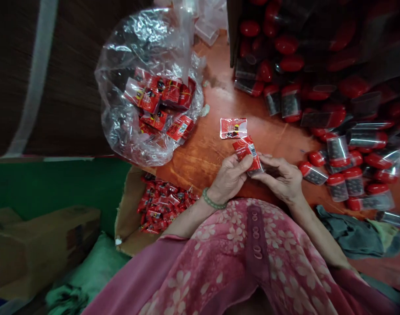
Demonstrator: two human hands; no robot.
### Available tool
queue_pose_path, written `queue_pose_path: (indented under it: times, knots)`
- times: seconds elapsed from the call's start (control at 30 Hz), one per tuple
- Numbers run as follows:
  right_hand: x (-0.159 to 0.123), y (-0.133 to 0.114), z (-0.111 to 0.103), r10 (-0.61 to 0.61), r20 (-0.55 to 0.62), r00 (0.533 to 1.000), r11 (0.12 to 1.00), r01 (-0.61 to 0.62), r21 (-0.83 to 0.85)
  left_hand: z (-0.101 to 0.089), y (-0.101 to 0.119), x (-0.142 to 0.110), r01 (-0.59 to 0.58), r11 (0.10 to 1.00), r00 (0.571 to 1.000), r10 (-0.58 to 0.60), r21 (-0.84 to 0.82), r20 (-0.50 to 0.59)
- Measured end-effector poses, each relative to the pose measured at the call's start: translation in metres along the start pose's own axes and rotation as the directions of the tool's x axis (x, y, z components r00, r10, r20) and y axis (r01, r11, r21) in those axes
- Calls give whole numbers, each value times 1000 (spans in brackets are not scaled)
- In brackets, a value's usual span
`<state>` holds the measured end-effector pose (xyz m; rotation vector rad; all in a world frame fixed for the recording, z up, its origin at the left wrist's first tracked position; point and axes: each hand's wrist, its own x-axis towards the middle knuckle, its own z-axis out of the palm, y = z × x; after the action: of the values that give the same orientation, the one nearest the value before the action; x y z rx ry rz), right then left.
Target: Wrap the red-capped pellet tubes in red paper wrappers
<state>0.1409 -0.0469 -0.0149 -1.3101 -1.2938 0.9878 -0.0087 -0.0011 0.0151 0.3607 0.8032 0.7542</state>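
My left hand [229, 177] and my right hand [280, 178] meet over the orange-red tabletop [203, 148]. Between them is a red printed foil packet [247, 153], pinched by my left fingers and thumb. Its lower end reaches my right fingertips, which also seem to touch a small clear item [255, 172], partly hidden. A matching flat packet [233, 128] lies just beyond my hands. Closer to my left hand, an open cardboard box [129, 214] holds a heap of small red packets [163, 205].
A crumpled clear plastic bag [131, 92] holds red packets at the far left of the table. Many clear tubes with red caps [338, 175] are piled to the right. A dark green cloth [351, 234] lies near my right arm. A cardboard carton [45, 245] stands on the floor at the left.
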Motion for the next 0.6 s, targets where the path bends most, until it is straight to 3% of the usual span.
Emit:
queue_pose_path:
  times: [0.23,0.4,0.53,0.6]
  knots:
    - [-7,8,1,-258,-93,962,956,240,-169,1,-7,-13,-2,999,999,0,50,51]
    - [-7,13,9,-361,-90,928,921,339,-191,-4,-9,-17,-18,998,999,16,65,30]
    - [-5,9,20,-385,-18,923,913,378,-151,-11,-4,-20,-39,994,999,40,101,-9]
    - [-7,4,22,-344,129,930,916,362,-173,-20,1,-30,-36,986,998,43,163,-39]
